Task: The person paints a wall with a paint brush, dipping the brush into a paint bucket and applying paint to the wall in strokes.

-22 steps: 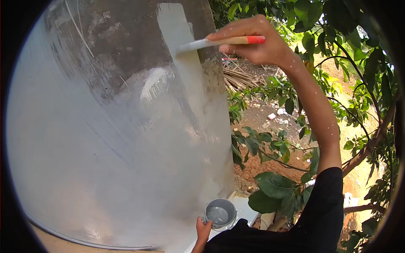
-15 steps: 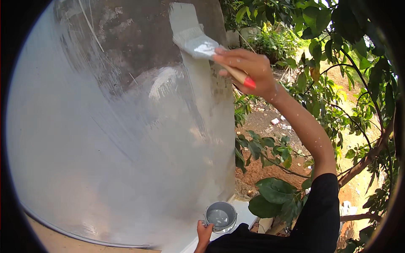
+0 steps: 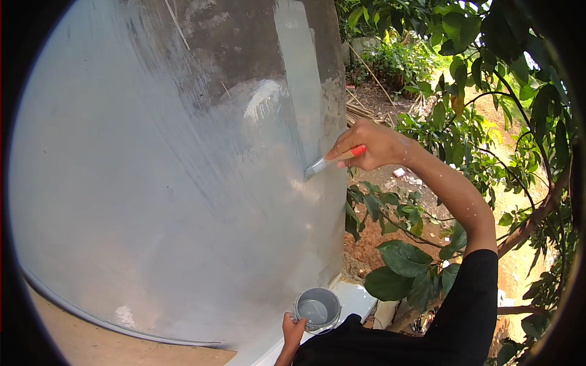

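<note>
My right hand [image 3: 366,145] is closed round the wooden, red-tipped handle of a paintbrush [image 3: 318,166]. The bristles touch the wall [image 3: 201,244] near its right edge, at the lower part of a long pale stripe of wet paint [image 3: 302,79]. Thin whitish paint covers much of the wall, streaky in places, while the upper part shows bare dark grey. At the bottom, my left hand [image 3: 293,328] grips the rim of a small grey bucket [image 3: 317,308] with light paint inside. Part of its fingers is hidden by the bucket.
A white ledge [image 3: 354,297] runs under the bucket at the wall's foot. Leafy branches [image 3: 403,268] hang close to my right arm, with a thicker tree limb [image 3: 537,213] beyond. Sandy ground with litter lies below. A tan surface [image 3: 122,341] borders the wall at lower left.
My right hand has brought the brush down along the wall, lengthening the pale stripe. The view has shifted slightly. My left hand still holds the bucket.
</note>
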Tool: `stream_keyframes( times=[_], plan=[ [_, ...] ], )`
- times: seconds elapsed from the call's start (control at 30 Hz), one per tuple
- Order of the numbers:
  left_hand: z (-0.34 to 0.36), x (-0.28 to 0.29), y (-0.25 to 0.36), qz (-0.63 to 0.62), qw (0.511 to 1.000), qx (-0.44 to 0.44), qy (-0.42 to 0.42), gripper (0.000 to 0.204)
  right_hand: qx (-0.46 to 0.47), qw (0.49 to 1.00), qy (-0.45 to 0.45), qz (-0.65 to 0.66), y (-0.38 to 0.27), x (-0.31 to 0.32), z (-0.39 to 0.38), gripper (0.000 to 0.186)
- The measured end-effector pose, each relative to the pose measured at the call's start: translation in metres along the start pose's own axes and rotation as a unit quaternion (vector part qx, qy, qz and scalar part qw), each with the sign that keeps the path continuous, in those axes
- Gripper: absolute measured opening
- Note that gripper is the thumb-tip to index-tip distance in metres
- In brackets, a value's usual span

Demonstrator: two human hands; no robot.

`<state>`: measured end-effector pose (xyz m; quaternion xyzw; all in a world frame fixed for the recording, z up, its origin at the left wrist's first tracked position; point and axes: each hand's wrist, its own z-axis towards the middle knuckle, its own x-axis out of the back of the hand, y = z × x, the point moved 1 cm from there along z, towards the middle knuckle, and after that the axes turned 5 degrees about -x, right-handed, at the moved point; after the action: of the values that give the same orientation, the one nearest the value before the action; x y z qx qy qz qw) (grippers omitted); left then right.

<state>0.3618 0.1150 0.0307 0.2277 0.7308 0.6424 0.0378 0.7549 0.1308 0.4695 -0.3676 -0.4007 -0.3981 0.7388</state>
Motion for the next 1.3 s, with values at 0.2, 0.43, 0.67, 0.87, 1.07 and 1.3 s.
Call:
stream_keyframes(
  times=[0.2,0.43,0.67,0.87,1.07,1.3],
  plan=[
    [0.0,0.002,-0.002,-0.018,1.0,-0.014,0.0,0.027,0.13,0.939,0.265,-0.174,-0.032,0.126,0.024,0.027],
    [-0.001,0.008,-0.008,-0.046,0.999,-0.012,-0.022,0.03,0.114,0.92,0.344,-0.149,-0.013,-0.001,0.004,0.034],
    [-0.004,0.021,-0.013,-0.027,0.999,-0.009,-0.037,0.03,-0.007,0.999,-0.024,-0.037,0.002,-0.119,-0.085,0.039],
    [-0.004,0.026,-0.014,0.002,0.999,0.0,-0.042,0.032,-0.048,0.997,-0.049,-0.021,-0.028,-0.026,-0.006,0.024],
    [0.005,0.015,-0.009,-0.005,1.0,-0.008,-0.026,0.03,0.12,0.946,0.232,-0.19,-0.07,0.132,0.039,0.032],
    [0.008,0.005,0.016,-0.039,0.998,0.014,-0.049,0.031,0.151,0.886,0.394,-0.19,-0.028,0.048,0.041,0.033]
  ],
)
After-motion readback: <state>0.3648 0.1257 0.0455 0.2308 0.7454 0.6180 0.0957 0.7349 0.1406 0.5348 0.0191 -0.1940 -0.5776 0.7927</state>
